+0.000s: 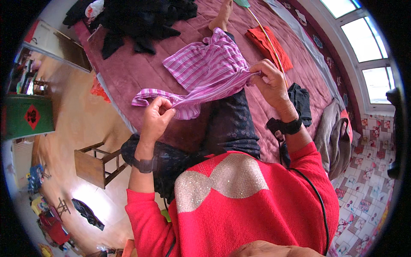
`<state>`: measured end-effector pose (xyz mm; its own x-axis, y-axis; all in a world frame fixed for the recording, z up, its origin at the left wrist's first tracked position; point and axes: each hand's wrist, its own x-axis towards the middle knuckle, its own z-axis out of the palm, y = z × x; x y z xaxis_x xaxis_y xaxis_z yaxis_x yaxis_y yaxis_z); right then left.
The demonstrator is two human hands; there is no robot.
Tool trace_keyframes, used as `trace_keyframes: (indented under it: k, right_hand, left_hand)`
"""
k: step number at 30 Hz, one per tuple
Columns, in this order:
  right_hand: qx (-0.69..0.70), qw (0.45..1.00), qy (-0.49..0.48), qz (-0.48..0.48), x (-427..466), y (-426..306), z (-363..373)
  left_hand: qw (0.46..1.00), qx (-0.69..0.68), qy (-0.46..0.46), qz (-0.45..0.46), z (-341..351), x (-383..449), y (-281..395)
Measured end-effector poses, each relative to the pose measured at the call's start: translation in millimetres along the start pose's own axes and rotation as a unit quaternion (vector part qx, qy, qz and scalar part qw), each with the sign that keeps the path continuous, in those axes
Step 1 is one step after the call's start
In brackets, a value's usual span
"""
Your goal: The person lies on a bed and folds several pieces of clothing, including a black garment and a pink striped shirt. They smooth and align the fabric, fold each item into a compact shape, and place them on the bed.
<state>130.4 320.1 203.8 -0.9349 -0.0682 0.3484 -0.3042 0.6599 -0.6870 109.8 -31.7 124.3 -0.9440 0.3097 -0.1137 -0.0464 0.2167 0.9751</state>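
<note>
A pink-and-white striped cloth garment [210, 67] is stretched across my lap and one outstretched leg, its far part lying on the quilted mauve bedspread [128, 74]. My left hand [158, 117] pinches its edge between thumb and fingers at the left, near a folded strip that sticks out past the hand. At the right, my right hand [271, 82] grips a corner of the same garment, which is pulled taut and bunched between the two hands. Both wrists wear black bands.
Black clothes [144, 22] lie heaped at the bed's far left. On the right are folded red cloth [268, 48] under a thin stick [266, 33], folded black cloth [300, 102] and a grey garment [330, 138]. A wooden stool [96, 162] stands on the floor at left.
</note>
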Motion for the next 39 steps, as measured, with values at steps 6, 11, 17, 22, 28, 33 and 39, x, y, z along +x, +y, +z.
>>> trace_keyframes:
  k: [6,11,17,22,28,33,39]
  right_hand:
    - [0.033,0.999,0.038,0.0,4,-9,-1]
    - [0.037,0.999,0.029,-0.025,1,-10,7]
    - [0.03,0.999,0.008,-0.01,-7,-9,13]
    - [0.039,0.999,-0.003,-0.017,-9,-6,16]
    - [-0.001,0.999,-0.005,-0.035,0,-7,15]
    - [-0.056,0.998,-0.019,-0.036,20,-11,9]
    - [0.006,0.998,0.04,-0.058,96,-41,-18]
  left_hand:
    - [0.999,-0.009,-0.03,-0.043,3,-6,0]
    - [0.963,0.222,0.066,0.137,-16,3,11]
    - [0.988,0.117,0.046,0.088,-37,-3,16]
    - [0.978,-0.158,0.126,0.048,-43,-13,9]
    - [0.974,-0.193,0.116,0.022,-48,-13,14]
    - [0.972,-0.187,0.135,0.035,-54,-10,35]
    - [0.982,0.015,0.127,0.139,-115,10,127]
